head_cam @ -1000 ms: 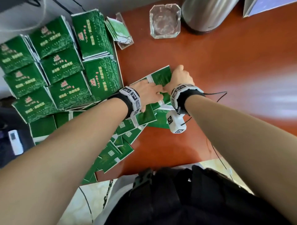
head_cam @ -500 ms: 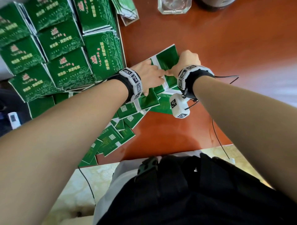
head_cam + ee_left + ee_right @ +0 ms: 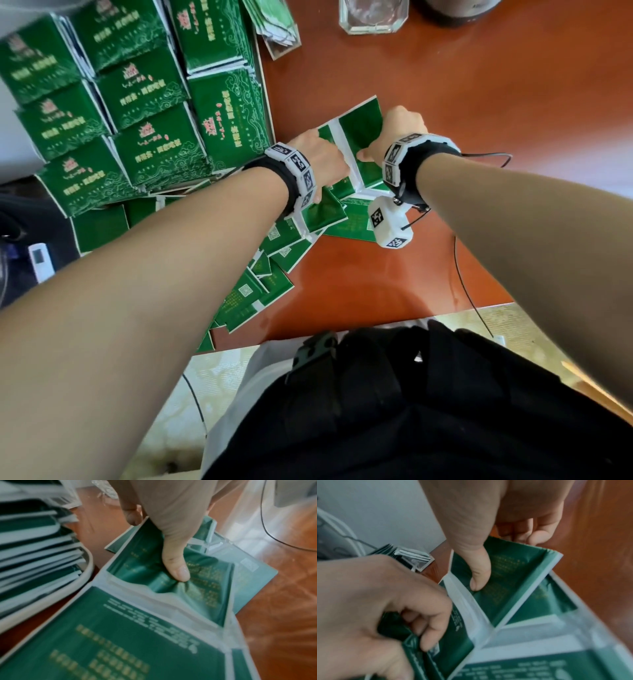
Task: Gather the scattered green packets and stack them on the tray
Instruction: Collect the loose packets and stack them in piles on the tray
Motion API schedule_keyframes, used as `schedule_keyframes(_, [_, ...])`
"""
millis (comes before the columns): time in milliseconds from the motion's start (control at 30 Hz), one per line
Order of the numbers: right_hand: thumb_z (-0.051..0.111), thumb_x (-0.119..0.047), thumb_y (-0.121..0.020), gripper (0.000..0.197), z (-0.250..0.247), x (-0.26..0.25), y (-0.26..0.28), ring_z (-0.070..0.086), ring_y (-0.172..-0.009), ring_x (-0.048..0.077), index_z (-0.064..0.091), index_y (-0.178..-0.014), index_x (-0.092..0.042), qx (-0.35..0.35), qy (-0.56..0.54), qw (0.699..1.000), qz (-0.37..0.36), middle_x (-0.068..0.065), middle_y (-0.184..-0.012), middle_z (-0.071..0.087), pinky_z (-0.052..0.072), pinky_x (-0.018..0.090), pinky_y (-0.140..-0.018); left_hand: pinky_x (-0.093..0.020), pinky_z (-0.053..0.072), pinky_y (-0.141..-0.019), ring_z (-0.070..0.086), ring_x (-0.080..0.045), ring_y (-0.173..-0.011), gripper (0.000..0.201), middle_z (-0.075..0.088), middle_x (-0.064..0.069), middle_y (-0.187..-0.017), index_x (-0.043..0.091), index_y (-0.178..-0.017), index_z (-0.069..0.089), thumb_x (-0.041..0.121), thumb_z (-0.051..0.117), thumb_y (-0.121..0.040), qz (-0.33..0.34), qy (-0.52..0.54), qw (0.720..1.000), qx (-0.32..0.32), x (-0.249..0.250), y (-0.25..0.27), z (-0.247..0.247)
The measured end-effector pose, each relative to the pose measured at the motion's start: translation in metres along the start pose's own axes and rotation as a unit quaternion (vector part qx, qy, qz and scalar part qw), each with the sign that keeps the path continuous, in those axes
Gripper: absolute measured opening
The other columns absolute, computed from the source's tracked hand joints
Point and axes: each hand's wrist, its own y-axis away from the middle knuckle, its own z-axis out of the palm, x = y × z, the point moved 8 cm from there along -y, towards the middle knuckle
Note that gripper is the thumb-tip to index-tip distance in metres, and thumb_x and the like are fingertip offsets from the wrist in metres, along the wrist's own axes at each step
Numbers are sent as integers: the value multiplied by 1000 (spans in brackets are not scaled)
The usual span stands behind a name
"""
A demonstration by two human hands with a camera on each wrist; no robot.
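Stacks of green packets (image 3: pixel 150 113) fill the white-rimmed tray (image 3: pixel 89 563) at the left. Loose green packets (image 3: pixel 274 263) trail from the tray's corner down to the table's near edge. My left hand (image 3: pixel 334 171) grips a packet (image 3: pixel 145 568) beside the tray, thumb (image 3: pixel 176 568) pressed on top. My right hand (image 3: pixel 376 144), just to its right, holds a small tilted bundle of packets (image 3: pixel 513 574), thumb (image 3: pixel 479 577) on its face and fingers (image 3: pixel 534 534) over the far edge. The two hands almost touch.
A glass ashtray (image 3: pixel 373 17) and a metal vessel (image 3: pixel 459 10) stand at the far edge of the red-brown table (image 3: pixel 479 85). A clear holder with green sachets (image 3: pixel 274 24) sits beside the tray. A black cable (image 3: pixel 462 274) runs from my right wrist.
Both hands stay on the same packets beside the tray, and my right hand has shifted slightly right. The head view has tipped down, so the ashtray sits higher in the picture.
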Motion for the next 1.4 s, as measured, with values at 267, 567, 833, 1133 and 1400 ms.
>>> schedule_keyframes(267, [79, -20, -82, 33, -29, 4, 33, 61, -81, 33, 62, -103, 0, -8, 126, 991, -52, 13, -84, 62, 57, 38, -72, -33, 46, -67, 63, -31, -95, 40, 66, -9, -114, 15, -126, 64, 40, 65, -94, -114, 225, 966, 46, -18, 30, 2])
schedule_keyframes(567, [66, -4, -81, 18, 4, 67, 87, 63, -70, 31, 67, -98, -7, -31, 331, 941, -63, 9, -76, 62, 60, 40, -67, -37, 52, -70, 62, -31, -91, 34, 63, -12, -109, 14, -126, 52, 32, 58, -97, -186, 317, 924, 105, 34, 76, 39])
schedule_keyframes(833, [48, 1, -93, 42, 64, 108, 151, 66, -99, 35, 59, -131, -15, -14, 326, 941, -88, 14, -114, 65, 56, 39, -76, -37, 49, -71, 58, -25, -87, 20, 58, -2, -108, 19, -107, 53, 30, 62, -93, -171, 303, 923, 165, 114, 91, 57])
schedule_keyframes(1133, [47, -48, -94, 94, 152, 167, 182, -8, -153, 30, -12, -158, -15, 11, 302, 935, -184, 10, -165, -21, 3, 50, -124, -51, 18, -121, 10, -27, -153, 84, 0, -9, -167, 13, -157, 12, 54, 50, -95, -210, 247, 914, 244, 207, 72, 124])
schedule_keyframes(1400, [58, -41, -90, 106, 180, 192, 194, -9, -153, 33, -18, -156, -10, 130, 339, 897, -250, 14, -164, -18, 4, 53, -124, -52, 7, -124, -4, -23, -155, 102, -12, -2, -167, 17, -159, -6, 42, 64, -89, -251, 214, 898, 293, 263, 71, 161])
